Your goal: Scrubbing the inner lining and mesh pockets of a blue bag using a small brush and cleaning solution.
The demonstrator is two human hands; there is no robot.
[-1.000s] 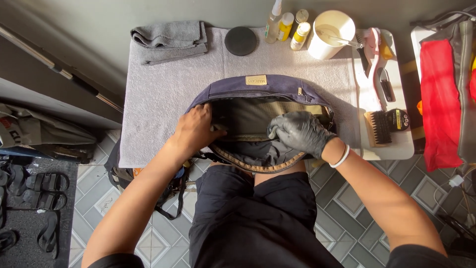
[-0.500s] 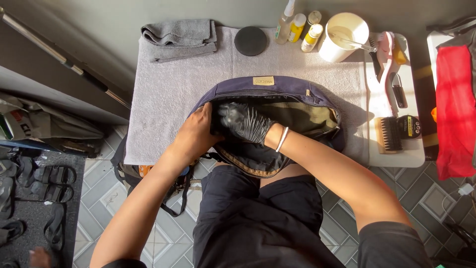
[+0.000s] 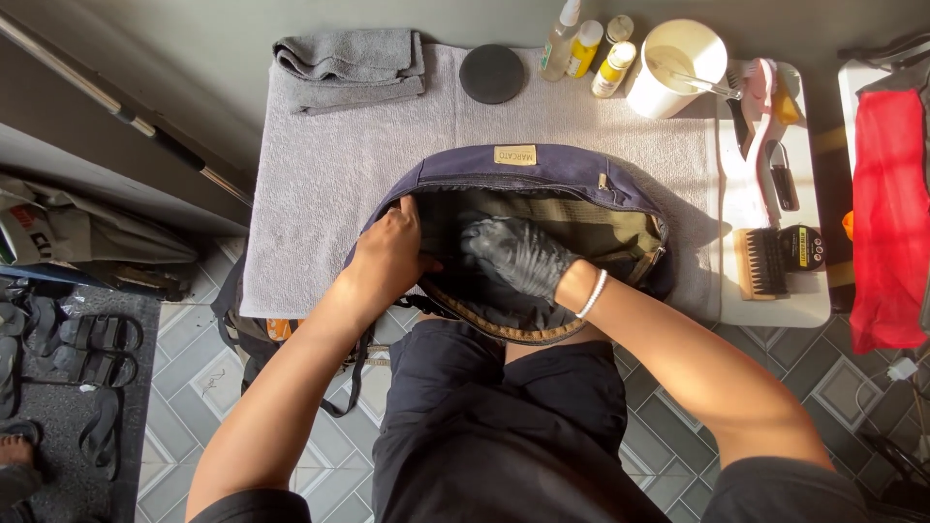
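Since a moment ago, the gloved right hand [image 3: 518, 254] has pushed further left inside the open navy bag [image 3: 542, 172], fingers spread flat on the lining. Bare left hand [image 3: 389, 254] grips the bag's left rim. Bag lies on the towel-covered desk [image 3: 320, 174].

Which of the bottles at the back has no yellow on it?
The clear bottle, leftmost and tallest of the row; the others beside it have yellow bodies.

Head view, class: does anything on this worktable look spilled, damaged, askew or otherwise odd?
Nothing looks spilled or damaged. One oddity: only the right hand, inside the open navy fabric bag, wears a black glove; the left hand, gripping the bag's rim, is bare. The small bottles stand upright.
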